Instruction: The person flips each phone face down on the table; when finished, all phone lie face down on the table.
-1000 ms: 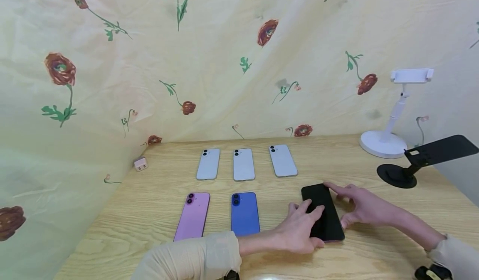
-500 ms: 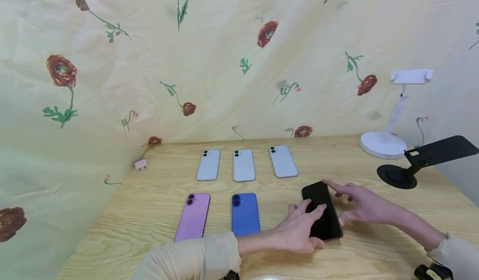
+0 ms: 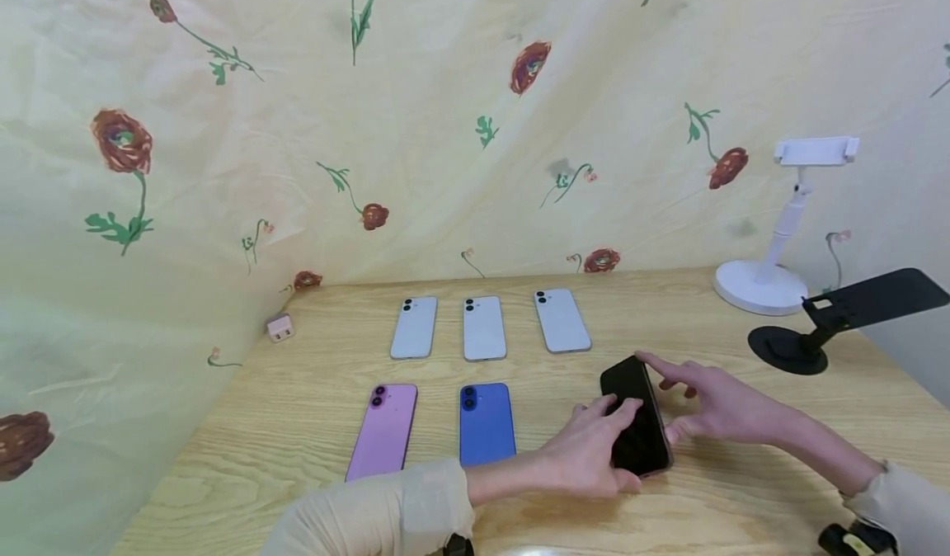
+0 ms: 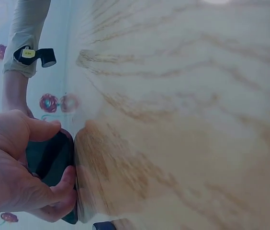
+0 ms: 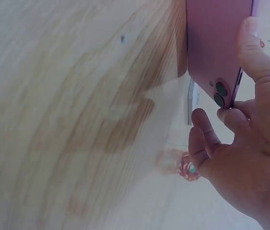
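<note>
On the wooden table (image 3: pixel 312 424), the blue phone (image 3: pixel 486 424) serves as the landmark. To the left of it, just beside, lies a pink phone (image 3: pixel 383 431) with its back up. Behind the blue phone three silver phones (image 3: pixel 484 327) lie in a row, also back up, and far to the left of them a small pink charger (image 3: pixel 279 327) sits near the flowered cloth (image 3: pixel 297 127).

To the right of the blue phone, the person's left hand (image 3: pixel 590 457) holds the near end of a dark phone (image 3: pixel 637 424); the thumb and the curled fingers (image 4: pixel 58 194) pinch its edges, as the left wrist view shows. This phone is screen up, and its right long edge seems lifted from the table. The right wrist view shows that its back is pink with two lenses.

Further right, the right hand (image 3: pixel 712 407) touches the right edge of the dark phone. Its fingers are spread, with the forefinger stretched to the far corner and the thumb (image 5: pixel 259 52) pressing on the pink back.

Farthest right stand a black stand (image 3: pixel 839 317) and a white stand (image 3: pixel 779 242).

As a judgement, five phones already lie back up in two rows, and only this one is left: it appears about to be turned over, and the turn has only begun.
</note>
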Action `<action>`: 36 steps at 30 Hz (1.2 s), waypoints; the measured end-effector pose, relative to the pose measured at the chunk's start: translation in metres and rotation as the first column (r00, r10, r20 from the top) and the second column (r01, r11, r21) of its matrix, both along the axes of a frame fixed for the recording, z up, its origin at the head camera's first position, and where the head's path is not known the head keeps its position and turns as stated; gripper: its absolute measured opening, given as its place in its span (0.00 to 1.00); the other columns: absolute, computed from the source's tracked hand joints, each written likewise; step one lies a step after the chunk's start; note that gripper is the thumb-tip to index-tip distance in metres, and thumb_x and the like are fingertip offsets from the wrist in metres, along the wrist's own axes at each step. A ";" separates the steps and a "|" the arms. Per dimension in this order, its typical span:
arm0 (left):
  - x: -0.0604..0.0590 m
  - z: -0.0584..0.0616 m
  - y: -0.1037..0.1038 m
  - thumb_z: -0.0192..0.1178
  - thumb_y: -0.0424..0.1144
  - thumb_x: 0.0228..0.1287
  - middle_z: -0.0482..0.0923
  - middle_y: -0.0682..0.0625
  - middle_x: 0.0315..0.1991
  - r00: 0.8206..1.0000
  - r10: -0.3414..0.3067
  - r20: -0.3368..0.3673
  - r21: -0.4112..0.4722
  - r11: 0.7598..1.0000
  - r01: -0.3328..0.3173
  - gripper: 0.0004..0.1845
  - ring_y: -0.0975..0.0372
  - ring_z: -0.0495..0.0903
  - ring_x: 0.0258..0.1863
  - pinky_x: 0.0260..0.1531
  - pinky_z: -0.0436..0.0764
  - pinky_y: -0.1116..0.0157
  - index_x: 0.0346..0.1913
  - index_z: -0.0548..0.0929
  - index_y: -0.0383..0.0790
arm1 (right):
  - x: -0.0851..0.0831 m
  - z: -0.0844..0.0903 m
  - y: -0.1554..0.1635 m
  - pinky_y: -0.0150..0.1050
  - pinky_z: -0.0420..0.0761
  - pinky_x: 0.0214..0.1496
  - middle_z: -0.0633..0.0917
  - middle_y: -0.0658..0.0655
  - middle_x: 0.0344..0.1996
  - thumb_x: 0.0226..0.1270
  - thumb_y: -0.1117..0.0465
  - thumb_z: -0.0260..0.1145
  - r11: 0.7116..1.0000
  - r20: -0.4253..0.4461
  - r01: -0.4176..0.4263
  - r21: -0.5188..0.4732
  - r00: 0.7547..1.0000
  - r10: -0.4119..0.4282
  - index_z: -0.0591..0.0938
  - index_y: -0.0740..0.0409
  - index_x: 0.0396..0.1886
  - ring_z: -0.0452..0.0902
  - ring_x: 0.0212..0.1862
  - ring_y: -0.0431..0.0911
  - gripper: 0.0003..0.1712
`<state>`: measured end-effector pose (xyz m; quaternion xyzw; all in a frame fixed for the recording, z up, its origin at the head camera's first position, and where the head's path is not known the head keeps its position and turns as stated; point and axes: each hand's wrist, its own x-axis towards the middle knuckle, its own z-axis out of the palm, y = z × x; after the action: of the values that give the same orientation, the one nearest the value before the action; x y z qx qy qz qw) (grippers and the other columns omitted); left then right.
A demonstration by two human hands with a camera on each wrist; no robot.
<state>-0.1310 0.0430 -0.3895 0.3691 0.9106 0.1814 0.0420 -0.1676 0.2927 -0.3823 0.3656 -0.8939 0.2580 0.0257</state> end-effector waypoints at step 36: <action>-0.009 0.018 -0.011 0.69 0.55 0.61 0.79 0.57 0.32 0.952 -0.014 0.306 0.209 0.977 -0.053 0.56 0.72 0.76 0.30 0.32 0.73 0.77 0.82 0.43 0.49 | 0.003 0.010 -0.024 0.41 0.79 0.44 0.76 0.69 0.62 0.59 0.56 0.77 0.989 0.210 -0.062 -0.134 0.974 0.089 0.52 0.70 0.78 0.78 0.54 0.53 0.58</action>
<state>-0.1404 0.0316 -0.3718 0.3299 0.8717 0.3339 0.1407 -0.1648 0.2689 -0.3719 0.3669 -0.8586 0.3532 -0.0581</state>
